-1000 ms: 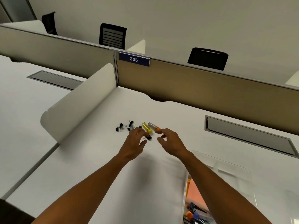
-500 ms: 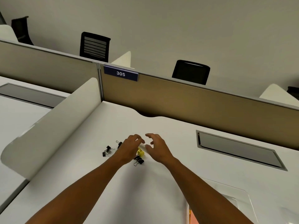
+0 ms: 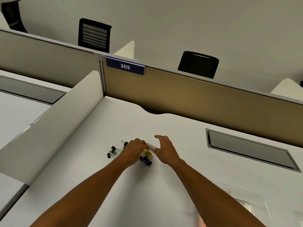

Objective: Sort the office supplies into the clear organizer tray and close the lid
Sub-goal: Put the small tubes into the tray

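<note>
Left hand [image 3: 134, 149] now apparently pinches the clear tube [image 3: 151, 146]; right hand [image 3: 165, 149] stays spread, empty.

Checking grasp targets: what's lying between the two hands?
Head view: between left hand and right hand lie a clear tube, a yellow piece, and a black binder clip.

White tabletop [image 3: 188, 161] with scattered supplies

Black binder clips [image 3: 112, 151], a yellow clip [image 3: 147, 154] and a clear organizer tray [image 3: 255, 208] lie on it.
</note>
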